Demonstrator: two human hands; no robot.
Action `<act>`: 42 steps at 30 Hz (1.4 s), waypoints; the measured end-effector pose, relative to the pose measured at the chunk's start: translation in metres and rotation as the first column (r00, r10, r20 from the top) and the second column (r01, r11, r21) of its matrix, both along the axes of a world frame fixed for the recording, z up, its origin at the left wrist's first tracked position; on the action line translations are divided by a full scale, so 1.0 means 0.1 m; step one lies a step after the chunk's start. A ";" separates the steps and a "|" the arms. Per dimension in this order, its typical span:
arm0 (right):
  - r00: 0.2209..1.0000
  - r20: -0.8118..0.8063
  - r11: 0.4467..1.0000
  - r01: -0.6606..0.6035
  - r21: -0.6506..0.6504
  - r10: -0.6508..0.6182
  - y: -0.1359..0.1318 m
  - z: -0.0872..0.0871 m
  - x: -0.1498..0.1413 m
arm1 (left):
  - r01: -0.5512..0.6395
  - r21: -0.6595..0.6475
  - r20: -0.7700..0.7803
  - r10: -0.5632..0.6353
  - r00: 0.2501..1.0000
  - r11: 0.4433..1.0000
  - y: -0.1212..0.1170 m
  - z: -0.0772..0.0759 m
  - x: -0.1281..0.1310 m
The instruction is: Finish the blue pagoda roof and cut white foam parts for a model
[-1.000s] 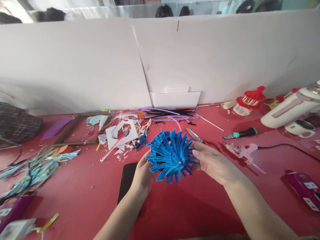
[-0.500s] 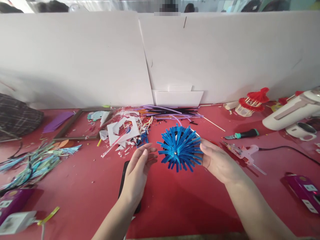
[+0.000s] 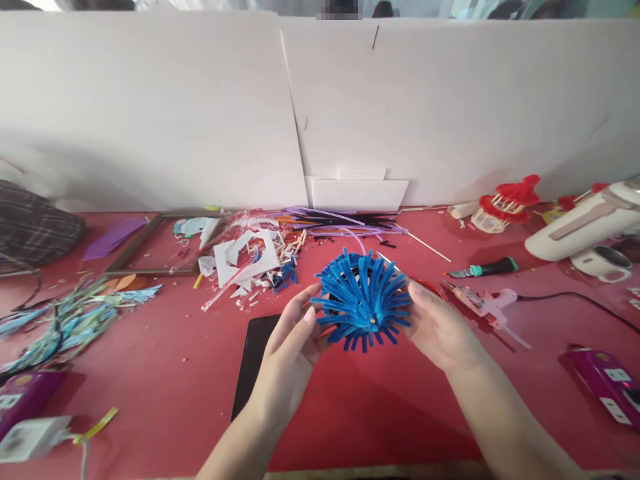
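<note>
A round, spiky blue piece made of fuzzy pipe cleaners (image 3: 367, 300) is held up over the red table, its strips fanning out from a small pale bead low on its front. My left hand (image 3: 295, 333) grips its left edge, thumb in front and fingers curled behind. On the other side, my right hand (image 3: 435, 320) holds the right edge between thumb and fingers; some of those fingers are hidden behind the piece. A black phone (image 3: 253, 360) lies under my left wrist, partly covered by it.
A pink glue gun (image 3: 487, 307), a utility knife (image 3: 485, 268) and a purple power strip (image 3: 607, 383) lie at right, near a mug (image 3: 603, 262) and a small red-roofed model (image 3: 505, 203). Paper scraps (image 3: 247, 260), pipe cleaners (image 3: 345, 221) and a wooden frame (image 3: 155, 272) lie at the back.
My left hand has moved right and closed on the blue piece's left edge. The piece has tilted, its bead shifting lower and to the right. More of the phone shows.
</note>
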State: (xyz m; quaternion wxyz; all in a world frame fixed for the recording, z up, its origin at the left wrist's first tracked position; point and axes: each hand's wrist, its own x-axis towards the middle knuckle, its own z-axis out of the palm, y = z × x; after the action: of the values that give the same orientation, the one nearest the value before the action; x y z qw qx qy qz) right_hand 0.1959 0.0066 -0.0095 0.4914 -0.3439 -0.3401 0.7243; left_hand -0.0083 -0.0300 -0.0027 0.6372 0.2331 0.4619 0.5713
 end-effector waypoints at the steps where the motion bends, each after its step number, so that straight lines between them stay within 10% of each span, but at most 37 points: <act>1: 1.000 -0.013 1.000 0.021 -0.009 -0.021 0.00 -0.02 -0.01 | -0.036 0.020 -0.002 0.036 0.999 0.999 -0.02 0.00 0.02; 17: 0.985 -0.142 0.991 0.087 -0.097 -0.100 -0.23 -0.25 -0.23 | -0.051 -0.018 0.041 0.051 0.998 0.999 -0.06 -0.06 0.21; 24: 0.982 0.187 1.000 0.025 0.002 -0.025 -0.29 -0.33 -0.01 | -0.124 -0.037 0.004 0.124 0.992 0.992 0.01 -0.05 0.10; 31: 0.417 0.849 0.946 0.161 0.283 -0.325 -0.18 -0.61 0.66 | -0.043 -0.004 -0.058 0.043 0.997 0.999 0.00 -0.11 -0.01; 42: -0.245 0.955 0.972 -0.202 0.119 -0.167 0.23 -0.89 0.84 | 0.131 -0.080 -0.015 -0.132 0.991 0.988 -0.04 -0.10 -0.05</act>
State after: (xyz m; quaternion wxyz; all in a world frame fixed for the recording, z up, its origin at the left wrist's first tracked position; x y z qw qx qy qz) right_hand 0.2802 0.0295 -0.0984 0.0580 -0.7163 -0.6825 0.1329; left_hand -0.0131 -0.0344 -0.0128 0.6775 0.2435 0.4741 0.5069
